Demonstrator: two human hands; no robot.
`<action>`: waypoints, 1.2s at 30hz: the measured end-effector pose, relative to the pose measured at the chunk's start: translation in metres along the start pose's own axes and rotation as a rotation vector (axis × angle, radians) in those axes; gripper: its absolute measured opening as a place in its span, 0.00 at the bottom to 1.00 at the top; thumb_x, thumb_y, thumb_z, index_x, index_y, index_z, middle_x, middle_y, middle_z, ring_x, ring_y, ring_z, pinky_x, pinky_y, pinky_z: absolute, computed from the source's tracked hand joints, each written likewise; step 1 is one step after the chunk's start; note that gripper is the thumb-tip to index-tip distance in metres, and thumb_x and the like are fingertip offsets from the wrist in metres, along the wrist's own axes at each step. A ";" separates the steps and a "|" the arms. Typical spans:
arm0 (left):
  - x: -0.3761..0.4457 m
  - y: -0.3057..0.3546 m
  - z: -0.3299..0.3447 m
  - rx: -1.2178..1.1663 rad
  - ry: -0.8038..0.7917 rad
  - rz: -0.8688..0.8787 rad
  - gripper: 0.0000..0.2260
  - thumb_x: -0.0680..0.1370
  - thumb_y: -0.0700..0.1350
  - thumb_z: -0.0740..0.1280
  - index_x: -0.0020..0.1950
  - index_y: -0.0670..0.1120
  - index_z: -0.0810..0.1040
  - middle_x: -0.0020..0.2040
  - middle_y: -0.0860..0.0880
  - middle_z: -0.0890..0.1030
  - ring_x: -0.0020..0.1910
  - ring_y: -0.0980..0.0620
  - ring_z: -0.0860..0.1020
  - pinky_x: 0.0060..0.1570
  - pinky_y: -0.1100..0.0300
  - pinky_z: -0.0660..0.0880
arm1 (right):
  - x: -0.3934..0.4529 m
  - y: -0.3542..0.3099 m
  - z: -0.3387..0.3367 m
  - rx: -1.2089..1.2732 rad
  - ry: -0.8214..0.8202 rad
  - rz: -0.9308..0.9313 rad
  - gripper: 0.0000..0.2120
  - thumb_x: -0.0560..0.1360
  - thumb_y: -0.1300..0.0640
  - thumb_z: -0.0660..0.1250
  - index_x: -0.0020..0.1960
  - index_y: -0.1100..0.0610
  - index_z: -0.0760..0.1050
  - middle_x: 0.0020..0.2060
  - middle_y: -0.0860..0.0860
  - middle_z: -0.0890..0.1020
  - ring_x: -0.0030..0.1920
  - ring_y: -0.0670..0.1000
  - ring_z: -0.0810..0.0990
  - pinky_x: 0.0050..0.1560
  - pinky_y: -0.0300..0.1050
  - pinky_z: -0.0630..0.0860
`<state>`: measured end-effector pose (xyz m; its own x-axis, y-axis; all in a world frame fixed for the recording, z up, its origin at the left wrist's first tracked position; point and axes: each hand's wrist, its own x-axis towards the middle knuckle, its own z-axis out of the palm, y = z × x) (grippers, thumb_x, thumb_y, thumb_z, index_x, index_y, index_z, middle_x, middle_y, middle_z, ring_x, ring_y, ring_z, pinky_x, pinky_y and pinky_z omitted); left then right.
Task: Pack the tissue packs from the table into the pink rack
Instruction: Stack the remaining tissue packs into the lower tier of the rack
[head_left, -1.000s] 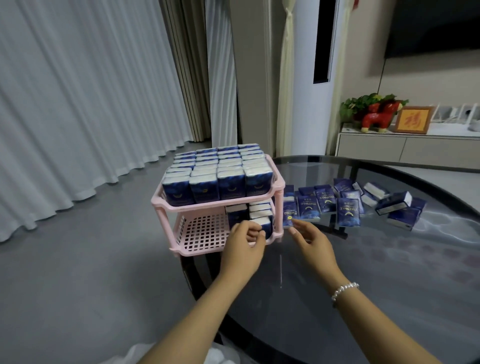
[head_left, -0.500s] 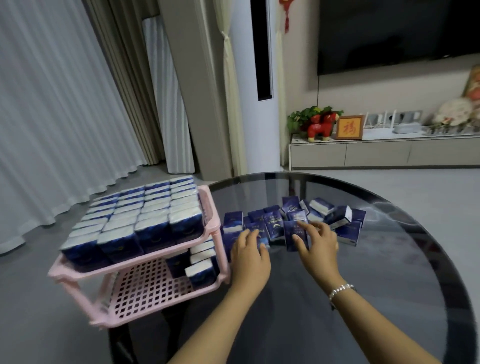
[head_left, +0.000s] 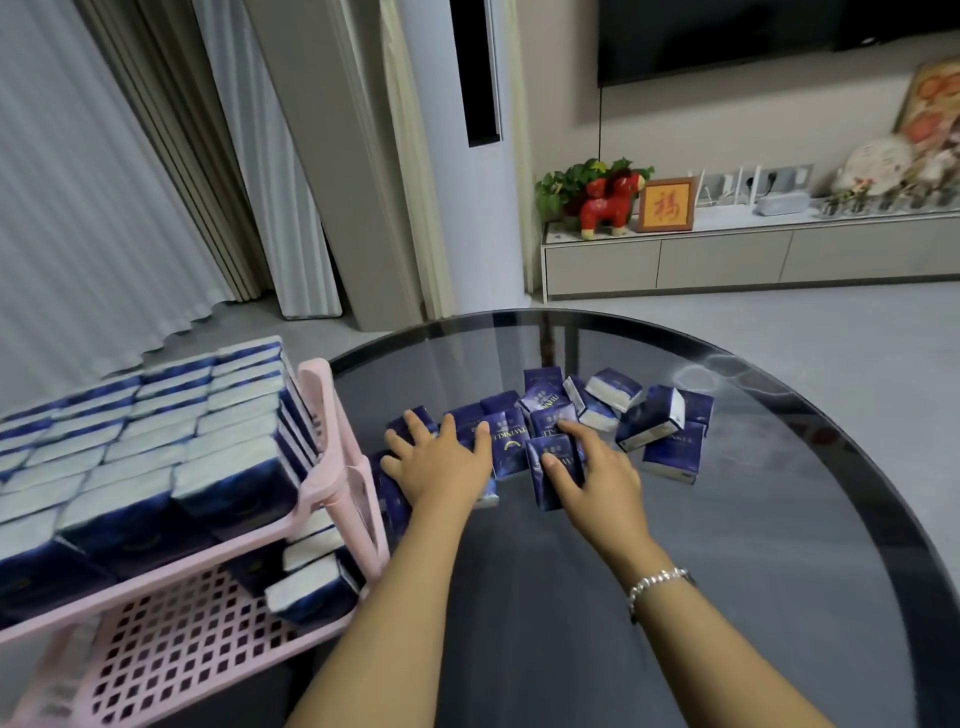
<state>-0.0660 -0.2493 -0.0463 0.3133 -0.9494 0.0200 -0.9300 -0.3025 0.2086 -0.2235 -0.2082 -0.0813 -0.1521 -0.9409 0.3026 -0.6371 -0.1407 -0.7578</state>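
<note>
pink plastic makes up the rack (head_left: 332, 467), which stands at the left edge of the round glass table (head_left: 779, 571), within easy reach of the loose stock. only the head view is given. its upper shelf is packed full with upright tissue packs (head_left: 156, 441) in tight rows, probably set on end so that more fit. the slotted lower shelf (head_left: 171, 654) holds only a few packs (head_left: 311, 582), pushed into its corner nearest the table, so most of that tier is left to fill.

the remaining tissue packs (head_left: 649, 421) lie in a loose cluster at the middle of the table, some flat, some tipped on their sides, well apart from the rack's lower tier.

the left hand (head_left: 441, 462) lies palm down over the near-left packs, fingers straight and spread, pressing on them rather than gripping; i judge it is gathering or steadying several at once. the right hand (head_left: 592, 467), a bead bracelet (head_left: 657, 582) at its wrist, rests on one pack (head_left: 550, 478) at the front of the cluster, thumb against its left side and fingers bent over the top, so it seems to be closing around that pack to lift it.
</note>
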 end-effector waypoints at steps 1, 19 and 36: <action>-0.003 0.001 0.000 0.003 0.006 0.015 0.28 0.78 0.65 0.48 0.75 0.56 0.62 0.79 0.44 0.51 0.75 0.36 0.50 0.70 0.41 0.52 | 0.000 0.000 0.000 0.008 0.000 0.004 0.18 0.76 0.47 0.64 0.65 0.44 0.68 0.61 0.43 0.76 0.59 0.53 0.72 0.61 0.48 0.64; -0.123 -0.005 0.004 -0.237 -0.097 0.223 0.20 0.83 0.53 0.49 0.73 0.53 0.65 0.78 0.51 0.55 0.74 0.44 0.52 0.72 0.48 0.53 | -0.067 -0.005 -0.066 0.388 -0.133 0.197 0.10 0.73 0.55 0.70 0.53 0.47 0.73 0.42 0.50 0.81 0.39 0.46 0.81 0.37 0.39 0.76; -0.162 0.005 -0.009 -0.041 -0.120 0.211 0.29 0.77 0.66 0.55 0.68 0.47 0.72 0.78 0.45 0.53 0.77 0.45 0.47 0.73 0.44 0.42 | -0.136 0.010 -0.101 0.708 -0.016 0.265 0.19 0.75 0.56 0.67 0.65 0.52 0.69 0.54 0.51 0.80 0.52 0.48 0.81 0.41 0.36 0.78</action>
<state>-0.1195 -0.0967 -0.0396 0.0861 -0.9951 -0.0485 -0.9631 -0.0956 0.2514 -0.2850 -0.0508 -0.0716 -0.2178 -0.9745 0.0544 0.0573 -0.0684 -0.9960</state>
